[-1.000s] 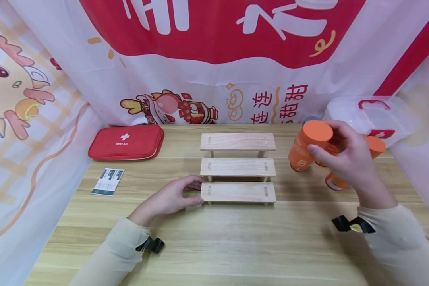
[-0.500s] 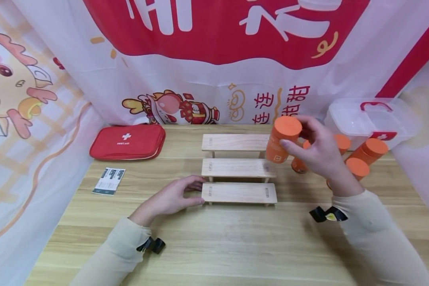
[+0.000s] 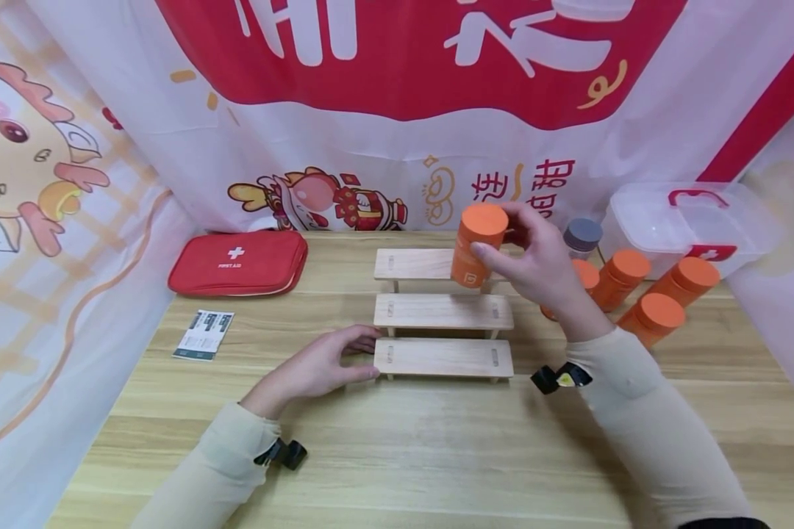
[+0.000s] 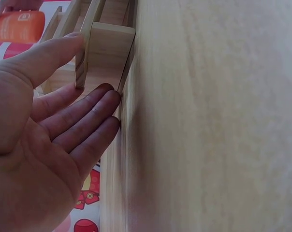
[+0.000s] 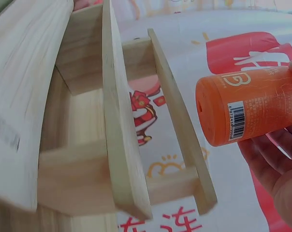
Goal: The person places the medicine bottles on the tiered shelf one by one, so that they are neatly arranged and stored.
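My right hand grips an orange bottle by its side, fingers behind and thumb in front. The bottle is held upright over the right part of the top step of a three-step wooden stand. In the right wrist view, the base of the orange bottle shows a barcode beside it and is apart from the upper board. My left hand rests at the left end of the lowest step. In the left wrist view, its fingers are extended, with thumb and index fingertip at the board's end.
Several orange bottles stand on the right, near a grey-capped bottle and a clear first-aid box. On the left lie a red first-aid pouch and a printed card. A printed curtain hangs behind the table.
My right hand has carried the orange bottle leftward from the group of bottles to over the top step. The grey-capped bottle now shows more fully. My left hand stays at the stand.
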Motion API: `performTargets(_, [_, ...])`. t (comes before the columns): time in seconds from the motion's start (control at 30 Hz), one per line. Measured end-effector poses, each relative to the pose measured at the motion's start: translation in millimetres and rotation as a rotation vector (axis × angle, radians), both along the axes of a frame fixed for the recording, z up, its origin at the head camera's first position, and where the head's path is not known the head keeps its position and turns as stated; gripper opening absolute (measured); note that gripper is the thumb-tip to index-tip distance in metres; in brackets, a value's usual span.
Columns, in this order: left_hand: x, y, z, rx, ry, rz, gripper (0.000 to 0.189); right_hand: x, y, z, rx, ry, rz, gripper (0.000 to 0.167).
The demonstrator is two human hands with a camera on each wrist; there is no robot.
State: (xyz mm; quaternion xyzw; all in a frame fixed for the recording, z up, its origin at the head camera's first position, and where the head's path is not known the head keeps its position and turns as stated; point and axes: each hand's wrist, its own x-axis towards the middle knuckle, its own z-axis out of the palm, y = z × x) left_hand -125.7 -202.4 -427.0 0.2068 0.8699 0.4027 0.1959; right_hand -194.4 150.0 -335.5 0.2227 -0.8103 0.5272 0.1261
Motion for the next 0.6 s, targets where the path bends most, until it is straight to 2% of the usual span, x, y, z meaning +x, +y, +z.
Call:
performTargets(0.17, [0.6, -0.3, 0.1, 0.000, -0.011, 0.007, 0.057, -8.5, -15, -1.1, 0.001, -0.015, 0.032, 0.055])
performTargets(0.4, [0.6, 0.0, 1.2, -0.001, -0.013, 0.008, 0.056, -18.9, -35, -3.7, 0.012, 0.015, 0.065, 0.056])
performTargets(0.6, [0.7, -0.6, 1.2, -0.007, -0.012, 0.007, 0.057, -23.8, -53, -1.5, 0.018, -0.036, 0.081, 0.057])
